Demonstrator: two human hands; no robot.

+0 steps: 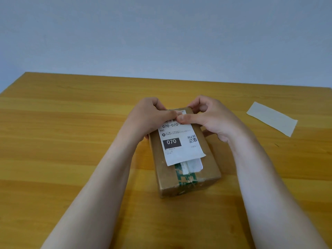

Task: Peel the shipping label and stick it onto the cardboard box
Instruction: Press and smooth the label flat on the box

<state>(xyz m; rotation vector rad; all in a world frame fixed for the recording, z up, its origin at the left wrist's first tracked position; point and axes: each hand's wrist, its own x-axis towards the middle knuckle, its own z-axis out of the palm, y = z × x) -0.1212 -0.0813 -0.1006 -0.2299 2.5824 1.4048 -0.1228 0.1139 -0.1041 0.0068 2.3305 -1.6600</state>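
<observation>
A brown cardboard box [206,159] sealed with green-printed tape lies lengthwise in the middle of the table. A white shipping label [179,142] with "070" printed on it lies on the box top, over an older white label remnant at its near end. My left hand [149,119] and my right hand [212,119] rest on the label's far end, both thumbs meeting and pressing it down, fingers curled over the box's far edge. The label's top part is hidden under my thumbs.
A pale backing strip [272,118] lies flat on the wooden table [71,141] at the right, apart from the box. A plain blue-grey wall stands behind the table's far edge.
</observation>
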